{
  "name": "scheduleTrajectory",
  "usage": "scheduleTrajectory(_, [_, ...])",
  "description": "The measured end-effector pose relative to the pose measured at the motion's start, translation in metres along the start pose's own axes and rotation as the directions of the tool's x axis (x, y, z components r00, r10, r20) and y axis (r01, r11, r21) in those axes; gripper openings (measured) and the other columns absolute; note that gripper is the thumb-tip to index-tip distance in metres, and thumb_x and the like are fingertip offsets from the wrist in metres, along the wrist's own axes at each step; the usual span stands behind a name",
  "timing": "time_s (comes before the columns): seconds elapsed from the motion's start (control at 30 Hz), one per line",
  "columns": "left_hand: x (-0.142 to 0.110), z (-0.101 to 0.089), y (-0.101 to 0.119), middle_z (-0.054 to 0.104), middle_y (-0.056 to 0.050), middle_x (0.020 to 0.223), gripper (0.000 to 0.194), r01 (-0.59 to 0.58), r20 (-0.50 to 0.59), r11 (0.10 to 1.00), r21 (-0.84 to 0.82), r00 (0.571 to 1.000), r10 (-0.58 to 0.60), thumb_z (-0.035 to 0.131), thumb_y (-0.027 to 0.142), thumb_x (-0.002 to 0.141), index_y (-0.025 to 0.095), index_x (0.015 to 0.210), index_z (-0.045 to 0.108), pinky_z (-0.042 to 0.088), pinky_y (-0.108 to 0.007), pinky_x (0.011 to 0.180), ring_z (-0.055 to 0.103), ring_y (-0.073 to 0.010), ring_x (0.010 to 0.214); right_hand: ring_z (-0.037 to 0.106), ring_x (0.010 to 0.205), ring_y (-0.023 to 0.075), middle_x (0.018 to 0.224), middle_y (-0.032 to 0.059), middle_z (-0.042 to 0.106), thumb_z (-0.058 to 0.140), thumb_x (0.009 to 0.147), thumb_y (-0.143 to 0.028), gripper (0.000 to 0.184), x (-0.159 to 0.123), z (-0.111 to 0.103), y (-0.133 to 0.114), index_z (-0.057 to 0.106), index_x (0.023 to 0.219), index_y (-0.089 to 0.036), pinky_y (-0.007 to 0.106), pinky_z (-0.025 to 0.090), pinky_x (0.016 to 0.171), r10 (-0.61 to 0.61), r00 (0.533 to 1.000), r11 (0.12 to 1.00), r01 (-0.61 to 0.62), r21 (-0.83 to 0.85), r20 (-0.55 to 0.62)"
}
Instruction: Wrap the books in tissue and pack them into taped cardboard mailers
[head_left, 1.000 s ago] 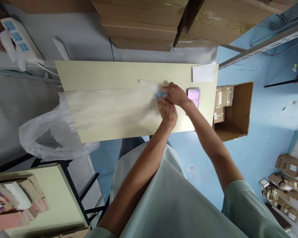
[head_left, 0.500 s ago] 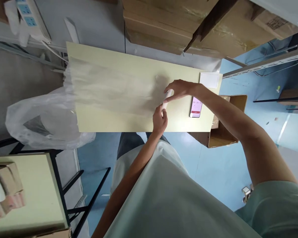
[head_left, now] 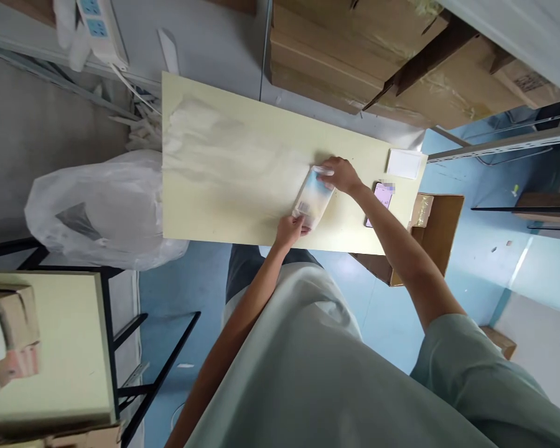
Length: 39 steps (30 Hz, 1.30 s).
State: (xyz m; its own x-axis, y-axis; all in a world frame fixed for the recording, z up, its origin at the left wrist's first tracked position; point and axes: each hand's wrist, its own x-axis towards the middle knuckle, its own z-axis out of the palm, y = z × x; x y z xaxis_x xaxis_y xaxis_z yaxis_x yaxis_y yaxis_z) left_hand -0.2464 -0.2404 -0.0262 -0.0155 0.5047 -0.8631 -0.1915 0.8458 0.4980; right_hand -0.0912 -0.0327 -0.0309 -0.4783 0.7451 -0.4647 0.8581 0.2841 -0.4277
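A flat, pale packet (head_left: 312, 198) with a light-blue end and a barcode-like patch is held tilted over the table between both hands. My left hand (head_left: 290, 231) is closed on its near end, thumb on top. The far, blue end is gripped by my right hand (head_left: 340, 175), fingers curled over the edge. What the packet contains cannot be seen. Beneath it is the cream tabletop (head_left: 242, 211). To the right of the packet lies a phone (head_left: 381, 195) with a pink screen, partly behind my right forearm.
A white flat box (head_left: 404, 163) lies at the table's right end. Below that end stands an open cardboard box (head_left: 436, 239). A clear plastic bag (head_left: 98, 211) hangs at the left end. Large cartons (head_left: 326, 56) stand behind. A second table (head_left: 70, 348) is at lower left.
The packet has turned from edge-on so that its broad printed face shows. My right hand has moved to its far end, and my left hand keeps the near end. The camera view has shifted.
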Motion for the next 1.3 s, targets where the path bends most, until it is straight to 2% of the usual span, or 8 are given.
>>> scheduleTrajectory(0.1, [-0.007, -0.013, 0.009, 0.078, -0.010, 0.073, 0.039, 0.012, 0.062, 0.947, 0.320, 0.998, -0.034, 0.064, 0.042, 0.105, 0.016, 0.076, 0.068, 0.068, -0.036, 0.081, 0.081, -0.0235, 0.075, 0.065, 0.123, 0.0346, 0.126, 0.0119, 0.073, 0.078, 0.095, -0.034, 0.031, -0.003, 0.009, 0.001, 0.078, 0.123, -0.022, 0.053, 0.052, 0.110, 0.032, 0.999, 1.000, -0.032, 0.000, -0.027])
scheduleTrajectory(0.2, [-0.007, -0.024, 0.024, 0.080, -0.016, 0.086, 0.036, -0.125, -0.058, 0.716, 0.687, 0.972, 0.226, 0.059, 0.042, 0.106, 0.017, 0.084, 0.074, 0.065, -0.050, 0.096, 0.081, -0.0335, 0.094, 0.061, 0.130, 0.0370, 0.128, 0.0141, 0.072, 0.078, 0.097, -0.033, 0.033, -0.006, 0.018, -0.004, 0.074, 0.128, -0.022, 0.059, 0.048, 0.117, 0.059, 0.996, 0.998, -0.058, 0.014, -0.070])
scheduleTrajectory(0.33, [0.015, -0.028, 0.044, 0.068, -0.022, 0.144, 0.036, -0.430, 0.041, 0.416, 0.801, 0.733, 0.679, 0.046, 0.016, 0.104, 0.016, 0.132, 0.069, 0.051, -0.052, 0.121, 0.062, -0.0359, 0.143, 0.046, 0.149, 0.0422, 0.151, 0.0190, 0.058, 0.073, 0.101, -0.036, 0.054, -0.022, 0.033, -0.016, 0.058, 0.151, -0.023, 0.070, 0.041, 0.123, 0.130, 0.958, 0.990, -0.110, 0.092, -0.254])
scheduleTrajectory(0.47, [0.042, -0.033, 0.048, 0.041, -0.015, 0.174, 0.050, -0.629, 0.281, 0.244, 0.738, 0.615, 0.737, 0.048, 0.010, 0.100, 0.018, 0.148, 0.059, 0.034, -0.050, 0.136, 0.029, -0.0301, 0.168, 0.037, 0.158, 0.0417, 0.168, 0.0187, 0.038, 0.061, 0.106, -0.046, 0.067, -0.063, 0.063, -0.027, 0.036, 0.167, -0.030, 0.070, 0.045, 0.121, 0.276, 0.860, 0.932, -0.128, 0.340, -0.430])
scheduleTrajectory(0.67, [0.046, -0.033, 0.028, 0.023, -0.011, 0.184, 0.052, -0.630, 0.291, 0.253, 0.734, 0.629, 0.721, 0.053, 0.015, 0.101, 0.021, 0.152, 0.053, 0.022, -0.058, 0.140, 0.010, -0.0309, 0.173, 0.065, 0.130, 0.0297, 0.152, 0.0161, 0.057, 0.060, 0.101, -0.072, 0.067, -0.128, 0.109, -0.044, 0.053, 0.153, -0.030, 0.048, 0.064, 0.103, 0.500, 0.797, 0.588, -0.024, 0.809, -0.339])
scheduleTrajectory(0.83, [0.031, -0.002, 0.015, 0.018, -0.013, 0.185, 0.058, -0.545, 0.192, 0.298, 0.784, 0.669, 0.718, 0.055, 0.012, 0.098, 0.021, 0.155, 0.049, 0.017, -0.062, 0.140, 0.004, -0.0320, 0.173, 0.071, 0.120, 0.0290, 0.135, 0.0158, 0.072, 0.072, 0.090, -0.075, 0.068, -0.136, 0.097, -0.029, 0.066, 0.134, -0.024, 0.048, 0.062, 0.103, 0.585, 0.772, 0.417, -0.021, 0.909, -0.251])
scheduleTrajectory(1.1, [0.018, 0.023, 0.018, 0.020, -0.017, 0.183, 0.054, -0.474, 0.109, 0.383, 0.793, 0.728, 0.676, 0.054, 0.012, 0.101, 0.016, 0.155, 0.051, 0.019, -0.060, 0.140, 0.006, -0.0345, 0.173, 0.074, 0.105, 0.0248, 0.116, 0.0098, 0.078, 0.060, 0.101, -0.052, 0.034, -0.131, 0.041, -0.031, 0.072, 0.115, -0.024, 0.041, 0.063, 0.092, 0.450, 0.852, 0.656, -0.113, 0.747, -0.266])
scheduleTrajectory(1.3, [0.018, -0.014, 0.025, 0.036, -0.018, 0.178, 0.062, -0.521, 0.189, 0.329, 0.787, 0.712, 0.676, 0.052, 0.016, 0.103, 0.016, 0.164, 0.040, 0.028, -0.055, 0.139, 0.025, -0.0322, 0.170, 0.074, 0.095, 0.0215, 0.117, 0.0071, 0.074, 0.057, 0.103, -0.039, 0.025, -0.115, 0.041, -0.083, 0.069, 0.120, -0.025, 0.035, 0.061, 0.087, 0.314, 0.919, 0.780, -0.106, 0.617, -0.238])
